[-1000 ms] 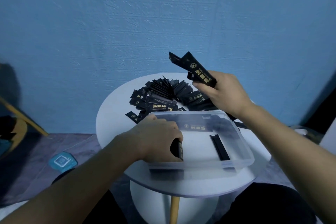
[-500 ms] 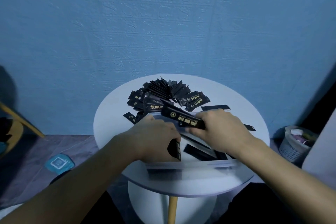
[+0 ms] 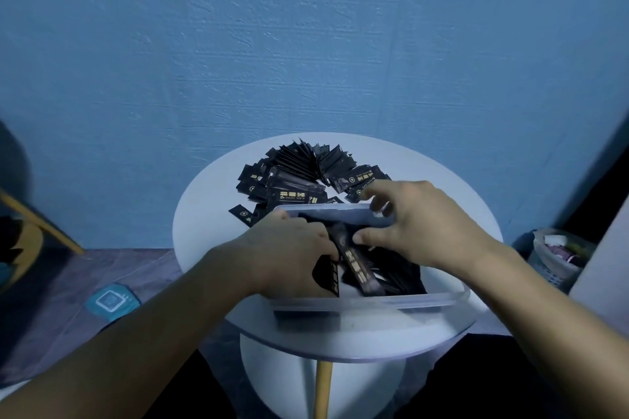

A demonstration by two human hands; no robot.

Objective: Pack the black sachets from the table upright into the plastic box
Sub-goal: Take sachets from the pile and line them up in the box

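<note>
Black sachets [image 3: 361,271] inside plastic box [image 3: 374,302], left hand [image 3: 289,248] gripping some; right hand [image 3: 425,228] loose-fingered, thumb touching one

One box [image 3: 391,299], one table [image 3: 211,221], dozens of sachets [image 3: 299,173].

Black sachets [image 3: 296,177] with gold print sit on a white table [image 3: 204,221] and in a clear plastic box [image 3: 391,300], before a blue, rough-textured wall [image 3: 306,44].

In the plastic box [image 3: 442,298] the left hand [image 3: 289,255] and right hand [image 3: 418,224] block its left half above packed sachets [image 3: 360,269], sachet pile [image 3: 299,170] crowds the table's [image 3: 204,221] far edge, side edges bare
</note>
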